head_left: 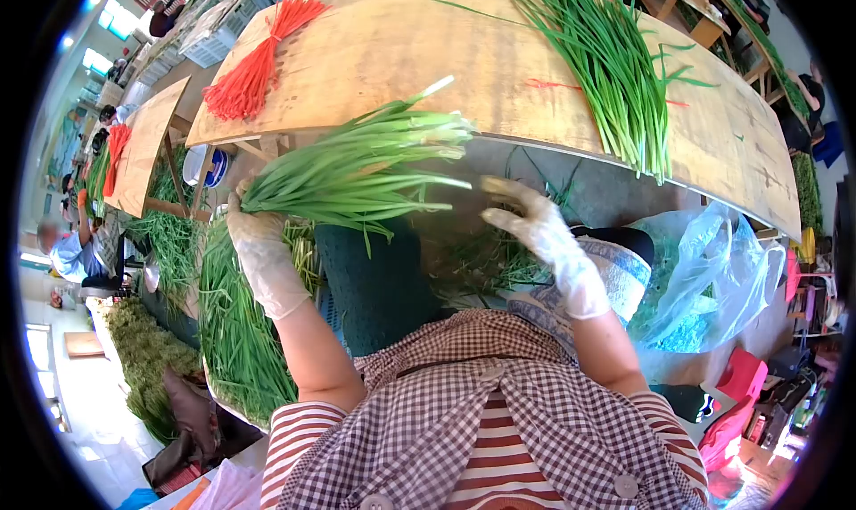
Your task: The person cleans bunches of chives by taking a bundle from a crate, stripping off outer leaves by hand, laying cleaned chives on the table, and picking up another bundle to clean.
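My left hand [260, 251], in a whitish glove, is closed round the leafy end of a bunch of long green stalks [357, 167]. The pale stalk ends point right, over the near edge of the wooden table [392, 46]. My right hand [526, 216], gloved too, is held with its fingers apart, right of the bunch and not touching it; nothing is in it. Another green bunch [620, 82] lies on the table at the right, with a red tie [555, 85] by it. A bundle of red ties [259, 64] lies at the table's left end.
More green stalks [236, 314] are piled at my left. A clear plastic bag [713, 278] hangs at the right below the table edge. A white bucket [203, 167] stands under the table. At the far left a person [76, 251] sits by another table [147, 144].
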A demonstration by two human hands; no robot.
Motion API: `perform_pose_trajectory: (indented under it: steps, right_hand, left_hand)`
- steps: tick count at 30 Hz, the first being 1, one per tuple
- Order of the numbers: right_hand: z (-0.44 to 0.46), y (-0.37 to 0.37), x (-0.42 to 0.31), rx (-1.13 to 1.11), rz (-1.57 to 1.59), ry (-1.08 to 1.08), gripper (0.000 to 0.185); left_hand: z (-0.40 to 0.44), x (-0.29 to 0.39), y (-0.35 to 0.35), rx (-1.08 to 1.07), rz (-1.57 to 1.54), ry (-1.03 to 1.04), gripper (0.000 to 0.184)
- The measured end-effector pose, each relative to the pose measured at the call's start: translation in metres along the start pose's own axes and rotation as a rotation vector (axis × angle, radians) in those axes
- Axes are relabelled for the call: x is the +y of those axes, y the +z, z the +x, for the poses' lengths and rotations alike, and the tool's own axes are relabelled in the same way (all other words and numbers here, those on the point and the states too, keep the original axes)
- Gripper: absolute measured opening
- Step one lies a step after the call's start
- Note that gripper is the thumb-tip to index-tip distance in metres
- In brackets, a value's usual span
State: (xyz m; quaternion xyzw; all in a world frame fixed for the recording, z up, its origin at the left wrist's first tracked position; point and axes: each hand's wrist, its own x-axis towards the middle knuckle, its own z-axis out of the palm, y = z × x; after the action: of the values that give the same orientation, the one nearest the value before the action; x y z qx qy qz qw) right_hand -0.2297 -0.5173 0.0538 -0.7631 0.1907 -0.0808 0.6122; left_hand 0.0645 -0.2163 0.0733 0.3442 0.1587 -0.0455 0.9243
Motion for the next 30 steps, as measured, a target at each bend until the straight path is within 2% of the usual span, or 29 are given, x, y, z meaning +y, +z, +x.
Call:
perform_pose_trajectory:
  steps: [3, 5, 6, 7, 8, 10, 11, 13, 14, 17, 19, 20, 23, 24, 25, 27, 29, 30]
  right_hand:
    - [0.018, 0.037, -0.042, -0.192, 0.331, -0.004, 0.047]
    - [0.022, 0.057, -0.037, -0.114, 0.622, 0.051, 0.035]
    - [0.018, 0.05, -0.048, -0.091, 0.287, -0.002, 0.026]
    - [0.016, 0.047, -0.039, -0.056, 0.311, 0.02, 0.024]
    - [0.012, 0.045, -0.021, -0.021, 0.334, 0.043, 0.022]
    - [0.011, 0.029, 0.027, 0.067, 0.33, 0.115, 0.021]
    - [0.013, 0.015, 0.058, 0.118, 0.304, 0.165, 0.021]
    - [0.017, -0.008, 0.113, 0.124, -0.104, 0.297, 0.024]
    - [0.019, -0.01, 0.124, 0.123, -0.266, 0.196, 0.029]
    - [0.031, 0.015, 0.026, 0.304, 0.045, -0.034, 0.026]
    - [0.04, 0.027, -0.008, 0.157, 0.472, 0.009, 0.027]
    - [0.04, 0.027, -0.027, 0.095, 0.536, 0.01, 0.025]
    - [0.055, 0.039, -0.019, 0.096, 0.661, 0.104, 0.022]
    - [0.048, 0.037, -0.029, 0.176, 0.598, 0.085, 0.013]
    - [0.05, 0.036, -0.012, 0.241, 0.517, 0.039, 0.013]
    - [0.06, 0.032, 0.055, 0.367, 0.348, -0.053, 0.014]
    - [0.067, 0.018, 0.105, 0.47, 0.311, 0.187, 0.013]
    - [0.061, 0.005, 0.105, 0.247, -0.062, 0.171, 0.021]
  left_hand:
    - [-0.001, -0.009, 0.002, -0.048, -0.043, -0.044, 0.034]
    - [-0.018, -0.013, 0.013, -0.003, 0.024, -0.054, 0.033]
    - [0.003, -0.009, -0.005, -0.06, 0.083, -0.005, 0.032]
    - [0.023, -0.005, -0.023, -0.115, 0.138, 0.048, 0.031]
    - [0.008, -0.002, -0.015, -0.095, 0.206, 0.087, 0.031]
    - [-0.01, 0.01, 0.004, -0.042, 0.112, 0.018, 0.029]
    - [-0.01, 0.012, 0.004, -0.057, 0.181, 0.057, 0.029]
    - [-0.022, 0.013, 0.01, -0.068, 0.284, 0.124, 0.028]
    - [-0.036, 0.011, 0.018, -0.064, 0.316, 0.154, 0.027]
    - [-0.021, 0.01, 0.011, -0.098, 0.318, 0.12, 0.028]
    - [-0.006, 0.011, 0.0, -0.105, 0.102, -0.018, 0.027]
    - [-0.009, 0.012, 0.004, -0.109, -0.005, -0.086, 0.027]
    - [-0.019, 0.012, 0.01, -0.075, -0.03, -0.079, 0.027]
    - [-0.012, 0.016, 0.006, -0.124, -0.025, -0.078, 0.027]
    - [-0.012, 0.015, 0.004, -0.106, 0.081, -0.018, 0.027]
    - [-0.038, 0.01, 0.021, -0.07, 0.29, 0.1, 0.026]
    - [-0.046, 0.008, 0.022, -0.146, 0.336, 0.092, 0.023]
    - [-0.048, 0.007, 0.021, -0.184, 0.356, 0.09, 0.022]
